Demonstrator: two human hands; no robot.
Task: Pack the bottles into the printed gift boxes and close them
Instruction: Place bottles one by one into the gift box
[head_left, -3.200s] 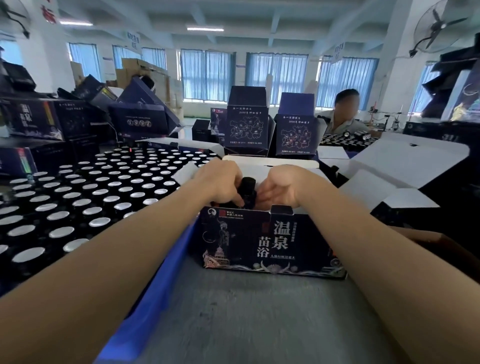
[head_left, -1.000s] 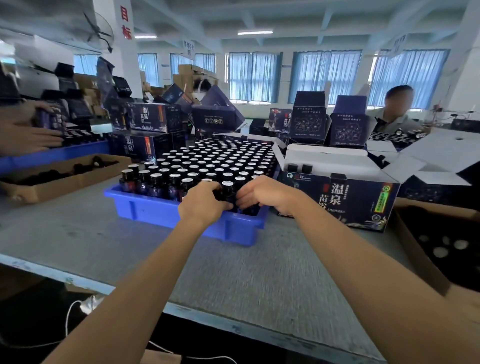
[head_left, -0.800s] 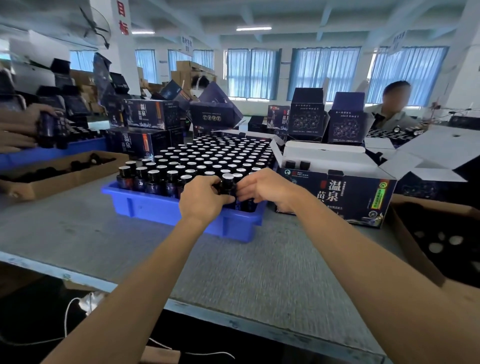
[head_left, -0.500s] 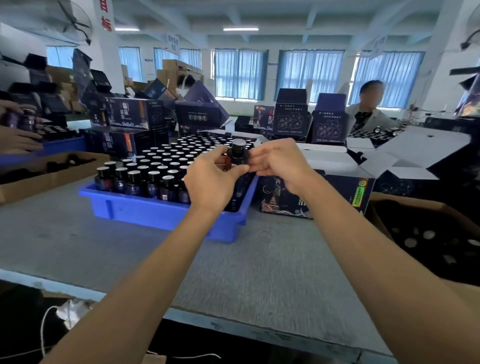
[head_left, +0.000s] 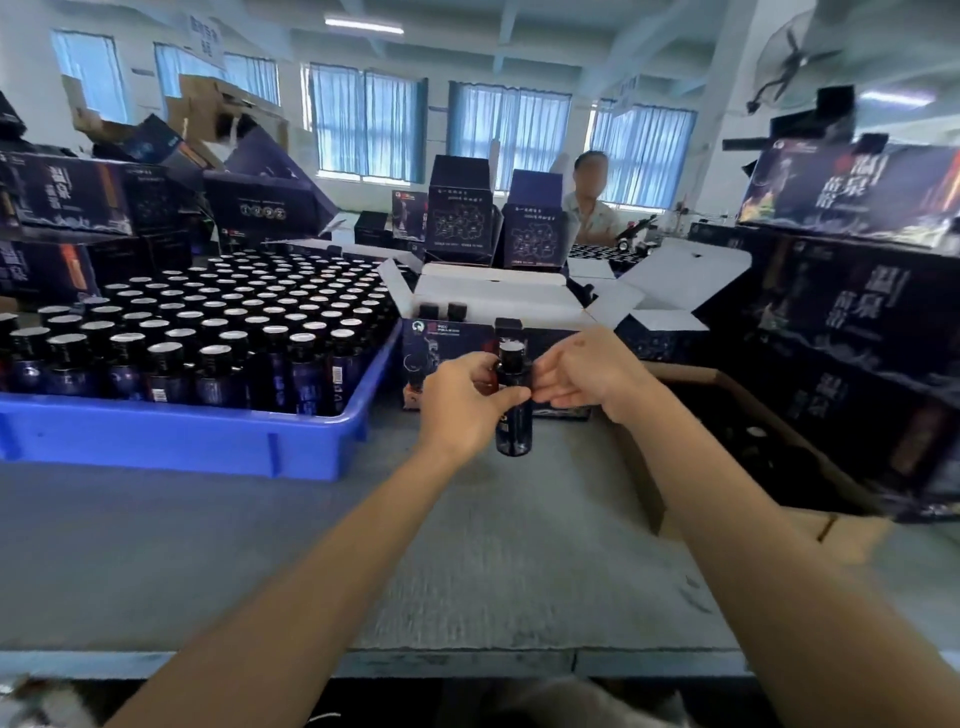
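Lifted clear of the blue plastic crate (head_left: 182, 436) and carried rightward since a moment ago, the dark, glossy, round bottle (head_left: 513, 415) now hangs upright above the grey table (head_left: 519, 545), pinched by my left grip (head_left: 462, 402) and right grip (head_left: 582, 382), just before the open printed cardboard box (head_left: 447, 340).

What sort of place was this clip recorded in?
Likely a factory packing line: a blue crate full of capped bottles, stacks of printed gift boxes, and another worker farther back.
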